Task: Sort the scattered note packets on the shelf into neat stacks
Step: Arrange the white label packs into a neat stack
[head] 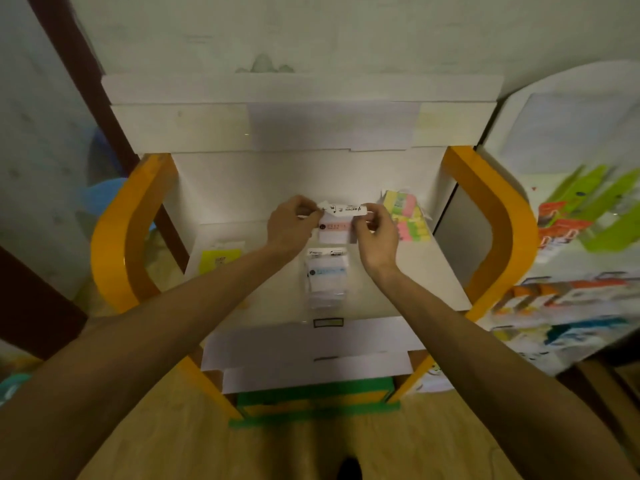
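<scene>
At centre frame, above the shelf (398,271), our left hand (289,225) and right hand (375,233) each had a pinching grip on an end of the pink-banded note packet (337,221). We judged it best lowered squarely onto the blue-banded packet (325,275) below; orange side rails (498,216) bounded the open room either side.

I hold one packet (337,220) above the shelf (415,265), my left hand (289,225) at its 9 o'clock end, my right hand (375,230) at 3. Another packet (325,271) lies on the shelf at 6 o'clock from it, a pile of packets (408,216) at 3, a lone packet (218,259) at 8.
</scene>
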